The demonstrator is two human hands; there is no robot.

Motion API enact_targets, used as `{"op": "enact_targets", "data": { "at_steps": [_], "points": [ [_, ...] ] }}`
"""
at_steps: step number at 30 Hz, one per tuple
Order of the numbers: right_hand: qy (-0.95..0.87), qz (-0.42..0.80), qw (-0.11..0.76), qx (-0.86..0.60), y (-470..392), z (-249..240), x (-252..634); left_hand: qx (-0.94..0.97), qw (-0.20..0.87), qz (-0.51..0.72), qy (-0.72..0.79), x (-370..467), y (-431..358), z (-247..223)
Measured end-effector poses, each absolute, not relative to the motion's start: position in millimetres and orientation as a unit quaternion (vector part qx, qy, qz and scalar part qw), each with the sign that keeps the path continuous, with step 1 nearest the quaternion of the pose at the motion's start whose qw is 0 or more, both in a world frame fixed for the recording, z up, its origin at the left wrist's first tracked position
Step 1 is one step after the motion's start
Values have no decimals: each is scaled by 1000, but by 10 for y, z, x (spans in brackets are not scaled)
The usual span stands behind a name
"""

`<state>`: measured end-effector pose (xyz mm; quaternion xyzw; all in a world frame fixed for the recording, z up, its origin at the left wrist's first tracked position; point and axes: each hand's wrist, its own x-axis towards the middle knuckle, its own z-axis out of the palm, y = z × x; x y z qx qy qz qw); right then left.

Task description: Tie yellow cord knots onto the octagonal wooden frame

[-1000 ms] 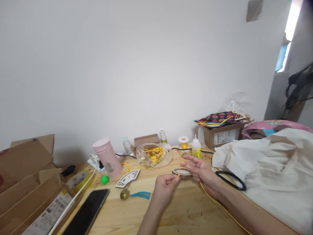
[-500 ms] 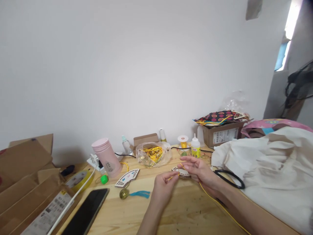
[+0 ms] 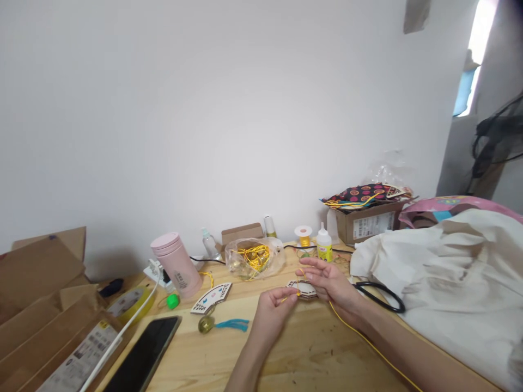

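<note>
Between finger and thumb, my left hand [image 3: 274,310] pinches a small knotted part of a yellow cord [image 3: 359,333]. My right hand [image 3: 329,283] is just to the right and slightly higher, with the cord looped over its fingers and held near the thumb. From there the cord runs down along my right forearm to the bottom edge. Behind and between the hands lies a pale fan-shaped wooden piece [image 3: 306,288], partly hidden. Another fan-shaped piece [image 3: 211,298] lies to the left, above a gold bell [image 3: 206,324] with a blue tassel [image 3: 232,325].
A phone [image 3: 143,354], pink cup [image 3: 176,265] and cardboard box [image 3: 49,316] stand or lie at left. Behind are a bag of yellow cord [image 3: 255,257], spool [image 3: 303,236] and glue bottle [image 3: 324,245]. White cloth [image 3: 445,283] and a black cable loop [image 3: 379,296] lie right.
The view has shifted slightly. The knotted part at my left fingertips shows more clearly, and the cord loop stands between the hands. Both hands keep nearly the same pose.
</note>
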<state>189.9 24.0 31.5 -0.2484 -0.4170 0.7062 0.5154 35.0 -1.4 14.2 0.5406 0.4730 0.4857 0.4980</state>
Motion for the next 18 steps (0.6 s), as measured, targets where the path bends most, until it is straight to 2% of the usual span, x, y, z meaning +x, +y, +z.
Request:
{"op": "enact_targets", "data": {
  "at_steps": [18],
  "points": [
    [-450,689,506,-257,192,342,1902,508,501,495,497,343,-13,193]
  ]
}}
